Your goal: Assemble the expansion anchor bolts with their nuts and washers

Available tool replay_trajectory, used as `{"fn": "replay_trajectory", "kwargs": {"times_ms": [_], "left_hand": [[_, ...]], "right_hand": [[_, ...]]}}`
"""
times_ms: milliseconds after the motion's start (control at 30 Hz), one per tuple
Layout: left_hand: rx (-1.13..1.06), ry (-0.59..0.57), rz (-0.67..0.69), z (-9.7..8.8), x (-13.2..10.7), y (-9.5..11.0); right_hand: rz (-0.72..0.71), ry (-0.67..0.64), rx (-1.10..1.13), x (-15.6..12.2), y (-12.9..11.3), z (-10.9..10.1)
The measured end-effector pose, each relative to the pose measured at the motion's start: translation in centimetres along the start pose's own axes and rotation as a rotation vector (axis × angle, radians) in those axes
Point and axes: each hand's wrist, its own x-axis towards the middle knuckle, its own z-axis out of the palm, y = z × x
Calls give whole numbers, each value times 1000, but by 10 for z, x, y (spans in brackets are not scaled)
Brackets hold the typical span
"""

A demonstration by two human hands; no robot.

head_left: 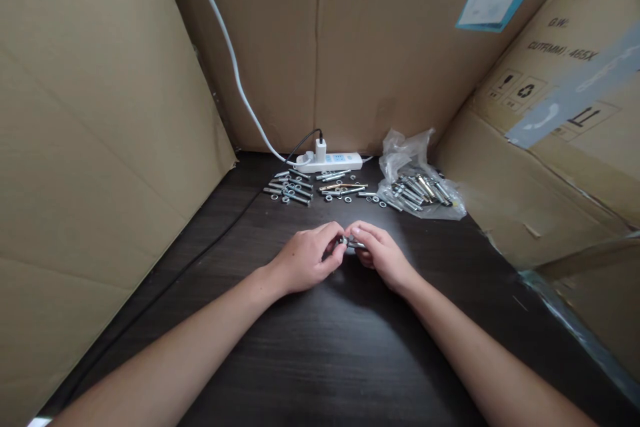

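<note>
- Left hand (306,259) and right hand (382,255) meet at the middle of the dark table (350,347), fingertips pinched together on one small bolt (351,243); each hand is closed narrowly on an end of it, and something round, perhaps a nut or washer, sits at the left fingertips, too small for me to be sure.
- From where I sit, I judge the work to be partway: one piece is in hand, and plenty of hardware lies untouched behind.
- Loose bolts (295,190) lie in a scatter in front of the power strip (330,161); I count about a dozen or more, overlapping, so no exact figure.
- Small washers or nuts (345,199) are dotted among them, perhaps eight to ten that I can pick out.
- One clear plastic bag (417,183) to the right holds a further bundle of bolts, roughly ten, packed too close to count.
- One power strip, with one white plug and one black cable in it.
- Cardboard boxes (100,147) wall in the table on three sides.
- I see no separate heap of finished pieces that I could tell from the rest.
</note>
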Motion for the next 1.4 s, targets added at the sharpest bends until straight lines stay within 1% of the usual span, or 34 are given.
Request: {"fn": "replay_trajectory", "kwargs": {"times_ms": [167,333,433,567,767,867,1000,1200,1400], "left_hand": [[67,-1,45,-2,0,2],[121,17,62,-2,0,2],[132,14,62,-2,0,2],[131,16,65,-2,1,1],[122,13,68,-3,0,2],[110,29,60,-3,0,2],[99,69,13,-2,-1,1],[87,33,39,-1,1,0],[91,11,27,0,2,-2]], "right_hand": [[-28,-22,-16,1,3,-3],[-31,-31,-13,1,2,-4],[-22,-53,-10,1,2,-4],[-3,-71,53,2,4,-5],[0,-66,52,2,4,-4],[-9,-61,27,2,5,-5],[-35,-55,7,3,8,-7],[-51,-51,-4,4,11,-6],[-38,-36,-10,4,10,-5]]}}
